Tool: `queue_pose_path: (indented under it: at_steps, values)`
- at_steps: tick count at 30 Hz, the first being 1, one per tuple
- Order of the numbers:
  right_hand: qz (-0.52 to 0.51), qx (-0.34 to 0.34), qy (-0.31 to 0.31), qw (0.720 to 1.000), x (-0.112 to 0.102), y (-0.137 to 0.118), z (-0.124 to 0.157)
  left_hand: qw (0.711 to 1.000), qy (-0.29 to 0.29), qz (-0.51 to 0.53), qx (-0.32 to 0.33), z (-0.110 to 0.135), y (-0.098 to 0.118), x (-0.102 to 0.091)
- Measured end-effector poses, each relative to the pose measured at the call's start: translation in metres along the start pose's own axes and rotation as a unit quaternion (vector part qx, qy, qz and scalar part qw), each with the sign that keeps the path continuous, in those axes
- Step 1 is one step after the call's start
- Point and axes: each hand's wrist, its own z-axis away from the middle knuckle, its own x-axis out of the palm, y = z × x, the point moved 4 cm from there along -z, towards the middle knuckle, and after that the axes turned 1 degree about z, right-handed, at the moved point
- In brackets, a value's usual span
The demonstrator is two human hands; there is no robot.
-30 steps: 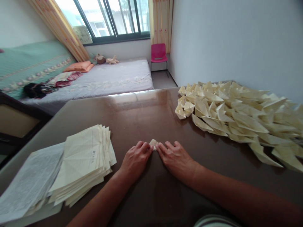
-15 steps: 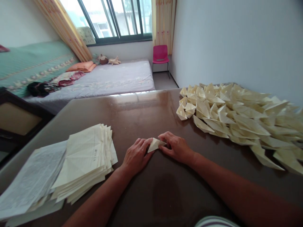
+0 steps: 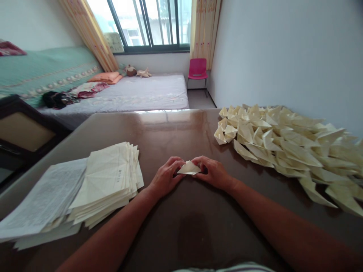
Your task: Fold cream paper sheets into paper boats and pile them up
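Between my hands is a small folded paper (image 3: 188,168), cream-coloured and triangular, its long edge toward me and its peak pointing away. My left hand (image 3: 168,175) pinches its left corner between thumb and fingers. On the other side, the fingers and thumb of my right hand (image 3: 213,173) close on the right corner. Both hands rest low over the brown table (image 3: 170,139). The fingertips partly cover the paper's two ends.
A pile of folded paper boats (image 3: 283,139) spreads over the table's right side. Stacked creased cream sheets (image 3: 106,175) lie at left, overlapping printed sheets (image 3: 47,196). Beyond the table stand a bed (image 3: 153,90) and a pink chair (image 3: 197,70); a wall (image 3: 283,53) rises at right.
The folded paper has turned from a slant to lie level, peak away from me. Both hands still hold it, now at opposite corners. The whole view has shifted slightly.
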Motion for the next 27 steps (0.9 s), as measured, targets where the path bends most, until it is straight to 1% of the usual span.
queue_pose_path:
  at_steps: [3, 7, 10, 12, 15, 18, 20, 23, 25, 27]
  values:
    - [-0.033, -0.008, -0.004, 0.999, 0.002, 0.004, 0.000, 0.998, 0.020, 0.049, 0.016, -0.001, -0.001, 0.000]
    - [-0.079, -0.042, 0.009, 0.996, 0.001, 0.005, 0.000, 0.995, 0.017, 0.085, 0.041, -0.001, -0.004, 0.003]
    - [-0.086, -0.067, 0.018, 0.994, 0.000, 0.001, 0.001, 0.992, 0.016, 0.101, 0.072, -0.001, -0.003, 0.003]
    - [-0.084, -0.063, 0.013, 0.994, 0.000, 0.000, 0.002, 0.989, 0.019, 0.110, 0.092, 0.000, -0.001, 0.002]
    - [-0.092, -0.028, 0.007, 0.995, 0.001, 0.000, 0.003, 0.984, 0.021, 0.140, 0.106, 0.001, 0.001, 0.003]
    - [-0.142, 0.020, 0.013, 0.990, 0.000, 0.001, 0.002, 0.971, 0.026, 0.228, 0.067, -0.001, -0.004, 0.006]
    - [-0.187, 0.051, 0.003, 0.981, -0.001, 0.002, 0.000, 0.962, 0.037, 0.268, 0.042, -0.002, -0.008, 0.008]
    - [-0.256, 0.101, -0.022, 0.961, -0.001, 0.001, -0.003, 0.951, 0.043, 0.304, 0.028, -0.005, -0.011, 0.011]
    - [-0.290, 0.128, -0.025, 0.948, -0.001, -0.002, -0.001, 0.941, 0.038, 0.336, 0.024, -0.007, -0.010, 0.014]
    - [-0.313, 0.136, -0.017, 0.940, 0.000, -0.005, 0.002, 0.929, 0.030, 0.367, 0.021, -0.008, -0.006, 0.018]
